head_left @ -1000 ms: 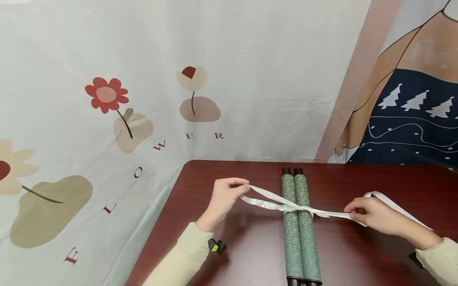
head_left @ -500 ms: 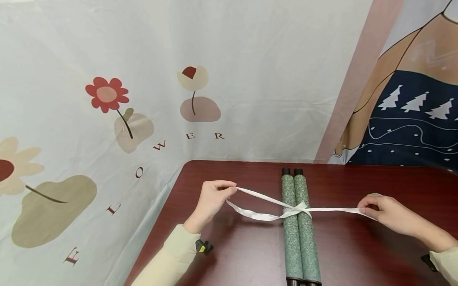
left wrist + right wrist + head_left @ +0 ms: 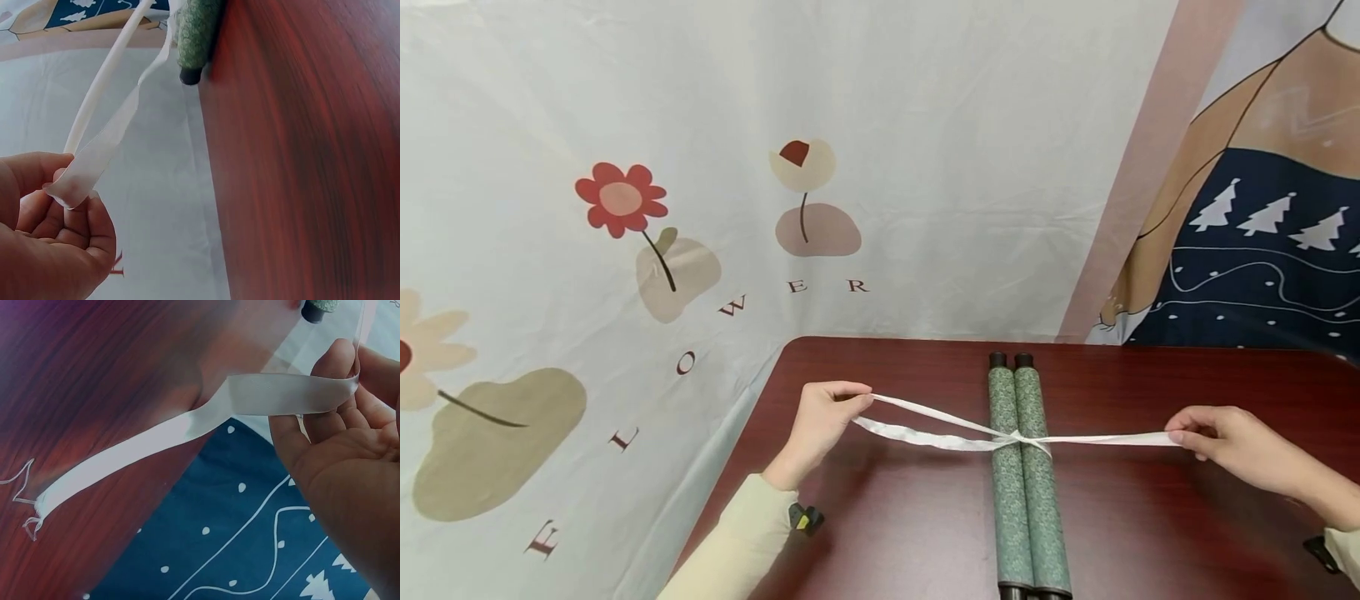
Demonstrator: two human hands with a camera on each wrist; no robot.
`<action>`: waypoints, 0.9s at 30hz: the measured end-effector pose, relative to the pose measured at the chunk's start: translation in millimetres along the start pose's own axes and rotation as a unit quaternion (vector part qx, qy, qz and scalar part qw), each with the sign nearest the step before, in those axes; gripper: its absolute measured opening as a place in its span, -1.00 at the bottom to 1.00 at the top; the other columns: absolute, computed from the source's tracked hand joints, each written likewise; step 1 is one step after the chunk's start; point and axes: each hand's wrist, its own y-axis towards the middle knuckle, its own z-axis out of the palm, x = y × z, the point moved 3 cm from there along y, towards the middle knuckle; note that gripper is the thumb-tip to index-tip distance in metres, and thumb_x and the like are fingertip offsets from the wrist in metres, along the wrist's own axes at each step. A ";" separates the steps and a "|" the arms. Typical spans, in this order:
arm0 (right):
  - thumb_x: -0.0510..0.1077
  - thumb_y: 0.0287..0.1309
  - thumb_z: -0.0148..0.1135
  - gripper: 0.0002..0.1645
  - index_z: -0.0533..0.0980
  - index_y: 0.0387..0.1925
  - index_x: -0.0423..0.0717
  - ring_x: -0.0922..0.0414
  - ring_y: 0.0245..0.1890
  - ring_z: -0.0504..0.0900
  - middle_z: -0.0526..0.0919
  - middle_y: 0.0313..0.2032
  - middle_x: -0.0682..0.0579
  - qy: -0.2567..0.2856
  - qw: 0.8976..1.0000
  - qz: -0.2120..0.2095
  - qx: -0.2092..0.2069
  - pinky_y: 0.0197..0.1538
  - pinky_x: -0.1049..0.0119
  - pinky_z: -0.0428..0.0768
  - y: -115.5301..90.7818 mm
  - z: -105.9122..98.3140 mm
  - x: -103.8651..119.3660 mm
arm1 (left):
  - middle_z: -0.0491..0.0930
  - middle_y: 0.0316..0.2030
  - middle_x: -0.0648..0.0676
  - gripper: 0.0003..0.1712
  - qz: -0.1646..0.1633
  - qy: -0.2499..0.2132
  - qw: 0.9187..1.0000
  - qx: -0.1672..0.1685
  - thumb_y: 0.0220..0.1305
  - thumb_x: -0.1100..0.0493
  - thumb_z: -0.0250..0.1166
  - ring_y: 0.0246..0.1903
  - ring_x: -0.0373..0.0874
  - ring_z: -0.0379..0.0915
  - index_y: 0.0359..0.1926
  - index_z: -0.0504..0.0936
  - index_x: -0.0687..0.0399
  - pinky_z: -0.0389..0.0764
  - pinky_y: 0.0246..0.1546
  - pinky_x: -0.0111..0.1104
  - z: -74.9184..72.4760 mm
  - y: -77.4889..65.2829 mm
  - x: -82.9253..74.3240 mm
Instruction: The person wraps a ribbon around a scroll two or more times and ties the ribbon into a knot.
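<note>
The left hand (image 3: 823,417) and right hand (image 3: 1228,437) have moved farther apart — fingers of both pinching the white ribbon (image 3: 1101,440) — so its crossing over the paired green scrolls (image 3: 1013,508), lying on the tabletop (image 3: 910,517), looks snugger.

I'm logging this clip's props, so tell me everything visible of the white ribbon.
The white ribbon is narrow, flat and shiny, like satin. It crosses over two green rolls, gathered where strands meet on top; any part underneath is hidden. The left hand pinches two strands, the lower sagging. The right hand pinches a taut strand, past which a loose end trails with stray threads.
</note>
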 end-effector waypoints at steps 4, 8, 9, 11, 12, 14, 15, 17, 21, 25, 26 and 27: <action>-0.12 0.15 0.26 -0.90 0.57 -0.31 -0.05 0.26 -0.59 0.41 0.54 -0.56 0.10 -0.004 1.000 0.018 0.001 -0.60 0.39 0.43 -1.7 -2.4 -4.4 | 0.70 -0.40 0.07 -0.90 0.001 0.014 1.000 0.001 0.00 0.20 0.43 -0.45 -0.12 0.45 -0.38 0.75 0.02 0.42 -0.56 -0.41 -9.9 1.1 3.1; -0.11 0.11 0.29 -0.87 0.60 -0.30 -0.06 0.26 -0.59 0.43 0.62 -0.43 0.02 -0.007 0.999 0.031 -0.013 -0.60 0.39 0.45 -5.5 -4.9 -10.8 | 0.70 -0.40 0.05 -0.91 -0.005 0.046 0.999 0.016 0.00 0.21 0.42 -0.39 -0.13 0.49 -0.38 0.75 0.02 0.50 -0.44 -0.37 -19.5 1.7 5.8; -0.11 0.10 0.31 -0.87 0.61 -0.31 -0.06 0.27 -0.58 0.43 0.64 -0.38 -0.02 -0.009 0.999 0.031 -0.018 -0.60 0.39 0.45 -6.6 -5.6 -12.4 | 0.70 -0.39 0.04 -0.90 -0.005 0.059 0.998 0.021 0.01 0.20 0.41 -0.36 -0.13 0.50 -0.37 0.75 0.02 0.51 -0.39 -0.36 -22.0 1.6 6.7; -0.11 0.06 0.34 -0.86 0.62 -0.32 -0.05 0.30 -0.53 0.46 0.66 -0.29 -0.10 -0.016 0.999 0.029 -0.027 -0.59 0.39 0.46 -8.7 -6.8 -15.4 | 0.70 -0.39 0.03 -0.90 -0.001 0.087 0.996 0.027 0.02 0.19 0.40 -0.35 -0.11 0.49 -0.36 0.75 0.04 0.51 -0.37 -0.32 -27.3 0.8 7.7; -0.10 0.04 0.35 -0.85 0.63 -0.32 -0.05 0.34 -0.48 0.47 0.66 -0.25 -0.14 -0.021 0.999 0.029 -0.032 -0.57 0.40 0.47 -9.6 -7.5 -16.8 | 0.70 -0.39 0.02 -0.90 0.002 0.101 0.995 0.028 0.03 0.19 0.40 -0.35 -0.11 0.48 -0.35 0.75 0.04 0.51 -0.36 -0.31 -30.0 0.1 8.0; -0.08 0.01 0.37 -0.84 0.64 -0.34 -0.03 0.38 -0.42 0.47 0.67 -0.22 -0.16 -0.034 0.998 0.030 -0.040 -0.55 0.41 0.47 -11.4 -9.1 -19.5 | 0.70 -0.37 0.02 -0.90 0.015 0.129 0.991 0.034 0.06 0.21 0.38 -0.35 -0.13 0.49 -0.34 0.75 0.06 0.51 -0.38 -0.33 -34.6 -0.9 9.7; -0.05 0.00 0.38 -0.84 0.65 -0.36 -0.01 0.38 -0.42 0.46 0.68 -0.25 -0.14 -0.040 0.998 0.034 -0.042 -0.54 0.41 0.45 -12.2 -10.0 -21.1 | 0.70 -0.37 0.02 -0.90 0.021 0.143 0.989 0.038 0.07 0.23 0.38 -0.36 -0.14 0.50 -0.33 0.74 0.07 0.52 -0.39 -0.33 -36.6 -1.5 10.9; -0.01 -0.01 0.38 -0.84 0.65 -0.39 0.02 0.39 -0.43 0.44 0.69 -0.33 -0.06 -0.053 0.997 0.044 -0.044 -0.52 0.42 0.42 -14.2 -11.7 -24.3 | 0.70 -0.36 0.05 -0.89 0.033 0.164 0.985 0.049 0.09 0.28 0.35 -0.38 -0.15 0.52 -0.31 0.73 0.12 0.53 -0.43 -0.35 -39.1 -3.3 13.8; 0.01 0.01 0.37 -0.84 0.64 -0.42 0.04 0.31 -0.51 0.38 0.65 -0.44 0.08 -0.063 0.996 0.058 -0.035 -0.50 0.40 0.35 -19.2 -12.8 -30.7 | 0.70 -0.35 0.09 -0.87 0.040 0.194 0.978 0.060 0.11 0.36 0.32 -0.40 -0.15 0.55 -0.29 0.72 0.19 0.55 -0.47 -0.36 -42.2 -6.0 25.0; 0.01 0.05 0.34 -0.84 0.63 -0.41 0.02 0.29 -0.51 0.37 0.62 -0.45 0.08 -0.058 0.995 0.074 -0.016 -0.50 0.39 0.32 -24.7 -9.0 -38.9 | 0.70 -0.36 0.11 -0.88 0.023 0.199 0.978 0.055 0.09 0.39 0.32 -0.41 -0.11 0.57 -0.31 0.72 0.21 0.56 -0.47 -0.35 -42.3 -7.0 41.0; 0.00 0.06 0.33 -0.84 0.62 -0.41 0.01 0.29 -0.53 0.35 0.60 -0.48 0.09 -0.054 0.996 0.077 -0.012 -0.51 0.39 0.31 -25.9 -7.7 -41.0 | 0.70 -0.37 0.11 -0.89 0.020 0.203 0.978 0.053 0.09 0.39 0.32 -0.41 -0.11 0.56 -0.33 0.72 0.21 0.56 -0.47 -0.34 -41.7 -7.2 45.2; -0.01 0.08 0.31 -0.85 0.61 -0.41 0.00 0.29 -0.55 0.33 0.57 -0.52 0.10 -0.051 0.996 0.079 -0.007 -0.53 0.39 0.30 -27.0 -6.4 -42.9 | 0.70 -0.38 0.11 -0.89 0.016 0.207 0.977 0.051 0.08 0.39 0.32 -0.43 -0.13 0.55 -0.34 0.72 0.20 0.56 -0.47 -0.34 -40.7 -7.5 49.6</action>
